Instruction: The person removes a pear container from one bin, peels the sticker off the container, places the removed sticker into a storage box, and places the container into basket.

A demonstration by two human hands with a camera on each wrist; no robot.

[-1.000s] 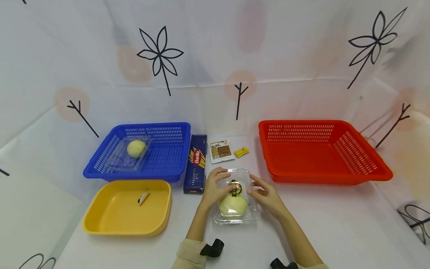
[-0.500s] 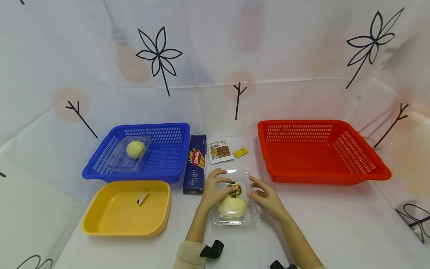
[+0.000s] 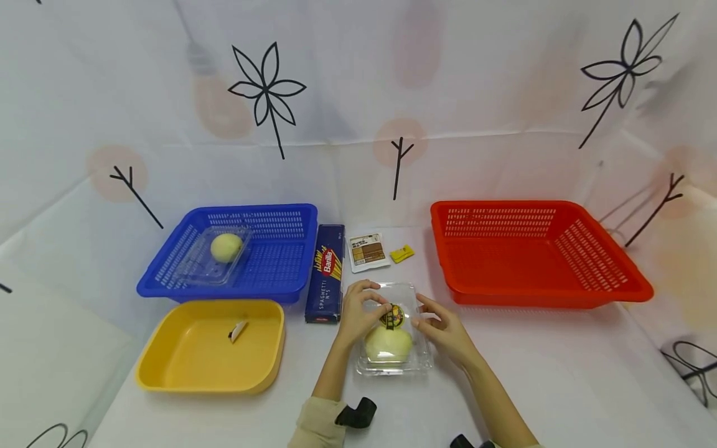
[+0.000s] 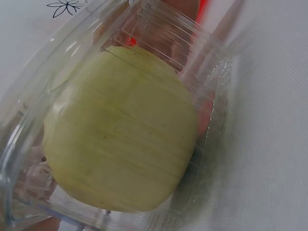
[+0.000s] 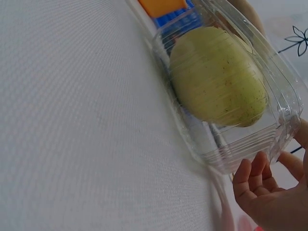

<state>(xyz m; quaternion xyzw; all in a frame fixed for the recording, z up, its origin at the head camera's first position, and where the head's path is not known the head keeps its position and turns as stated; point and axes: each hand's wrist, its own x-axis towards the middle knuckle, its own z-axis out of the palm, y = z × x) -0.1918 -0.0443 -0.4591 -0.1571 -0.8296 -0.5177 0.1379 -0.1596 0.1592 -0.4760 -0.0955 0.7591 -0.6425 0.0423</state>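
A clear plastic clamshell box with a pale yellow-green round fruit inside stands on the white cloth between both hands. A round black-and-yellow sticker is on its lid. My left hand holds the box's left side, thumb and index tip close together at the sticker's left edge. At the right rim, my right hand grips the box with thumb and fingers. The right wrist view shows those fingertips against the end wall. In the left wrist view, the box and fruit hide most of the hand.
A blue basket at left holds a similar boxed fruit. Before it is a yellow tray with a small white item. A Barilla spaghetti box, sachet and yellow packet lie behind; a red basket stands right.
My left thumb has slid a little left and up off the sticker, toward the index fingertip, so more of the sticker shows. My right hand and the box have stayed in place.
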